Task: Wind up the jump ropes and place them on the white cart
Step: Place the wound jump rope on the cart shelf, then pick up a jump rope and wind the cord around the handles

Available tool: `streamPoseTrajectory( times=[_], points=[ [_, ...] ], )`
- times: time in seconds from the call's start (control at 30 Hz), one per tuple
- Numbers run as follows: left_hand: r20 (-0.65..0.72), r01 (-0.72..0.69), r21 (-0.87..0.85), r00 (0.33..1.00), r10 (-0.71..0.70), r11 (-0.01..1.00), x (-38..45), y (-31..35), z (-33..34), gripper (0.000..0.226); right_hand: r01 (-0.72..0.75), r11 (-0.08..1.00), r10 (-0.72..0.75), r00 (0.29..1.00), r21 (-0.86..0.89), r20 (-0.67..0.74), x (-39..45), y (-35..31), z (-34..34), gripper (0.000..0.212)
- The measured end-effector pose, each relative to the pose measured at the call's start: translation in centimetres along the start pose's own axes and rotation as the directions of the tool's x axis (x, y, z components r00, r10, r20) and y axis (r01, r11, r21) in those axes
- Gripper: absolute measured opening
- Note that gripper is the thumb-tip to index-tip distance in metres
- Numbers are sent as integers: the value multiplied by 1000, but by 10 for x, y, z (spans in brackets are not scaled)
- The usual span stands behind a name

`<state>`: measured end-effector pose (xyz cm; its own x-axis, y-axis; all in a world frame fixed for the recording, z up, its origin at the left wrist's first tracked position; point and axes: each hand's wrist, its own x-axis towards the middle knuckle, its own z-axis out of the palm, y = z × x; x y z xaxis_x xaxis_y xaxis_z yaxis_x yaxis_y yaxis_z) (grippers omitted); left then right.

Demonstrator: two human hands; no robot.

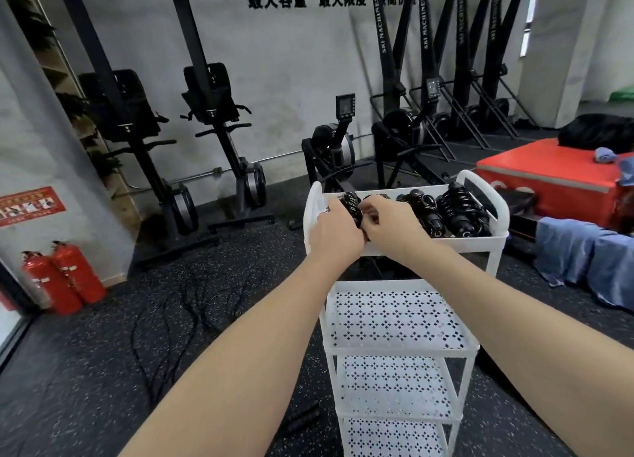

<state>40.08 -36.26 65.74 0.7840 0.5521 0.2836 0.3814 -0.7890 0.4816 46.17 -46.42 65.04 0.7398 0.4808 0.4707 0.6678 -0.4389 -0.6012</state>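
Gym room, as I see it from the head cam: black speckled rubber floor [85, 371], grey concrete wall [274, 79] with black lettering. Rowing machines [212, 141] stand upright against the wall, ski machines [429, 79] lean further right. Two red fire extinguishers [63, 278] stand by the left wall. Red plyo box [549, 179] on the right with a black bag [597, 132] on top, blue cloth [583, 261] on the floor beside it.

White cart [401, 323] in front of me, perforated shelves. Top tray holds wound jump ropes [456, 211] in a row, black coils side by side. My left hand [338, 232] and right hand [391, 223] meet over the tray's left end, both with fingers curled around a wound rope bundle [351, 206] at the tray's left part. I can't tell whether the bundle rests on the tray floor.

Loose jump ropes [185, 305] lie unwound on the floor left of the cart; a pair of black handles [302, 419] lies near the cart's base.
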Motion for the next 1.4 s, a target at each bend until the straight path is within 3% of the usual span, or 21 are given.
streamPoseTrajectory(
  times=[0.1,0.23,0.43,0.53,0.63,0.77,0.93,1.1,1.23,1.4],
  points=[
    [38,1,45,999,-3,999,-4,2,-1,40,19,1000,-19,1000,-5,-1,-3,1,0,30],
    [62,-98,31,993,96,995,-10,-4,-6,38,48,999,-48,999,-10,16,-11,-8,-3,31],
    [-115,-312,-81,946,302,947,-70,-24,-32,58,220,970,-209,972,98,-110,-56,-51,0,24],
    [-195,-332,-36,927,320,942,-108,-56,-51,69,261,956,-255,965,134,-59,-82,-79,21,16],
    [-181,-260,9,949,258,965,-141,-101,-66,78,301,933,-312,950,198,26,-112,-109,53,15],
    [-114,-105,53,987,110,993,-186,-174,-73,83,236,935,-296,931,264,215,-157,-140,113,15],
    [-10,100,44,995,-100,994,-248,-268,-68,74,167,941,-295,833,295,468,-216,-162,203,23],
    [77,254,42,964,-256,966,-292,-352,-47,62,83,956,-247,743,281,621,-265,-167,281,31],
    [172,361,51,915,-364,931,-316,-412,-18,56,83,974,-212,670,212,712,-290,-152,338,15],
    [230,473,41,853,-469,880,-329,-475,28,40,37,995,-99,553,94,827,-311,-124,399,15]
  ],
)
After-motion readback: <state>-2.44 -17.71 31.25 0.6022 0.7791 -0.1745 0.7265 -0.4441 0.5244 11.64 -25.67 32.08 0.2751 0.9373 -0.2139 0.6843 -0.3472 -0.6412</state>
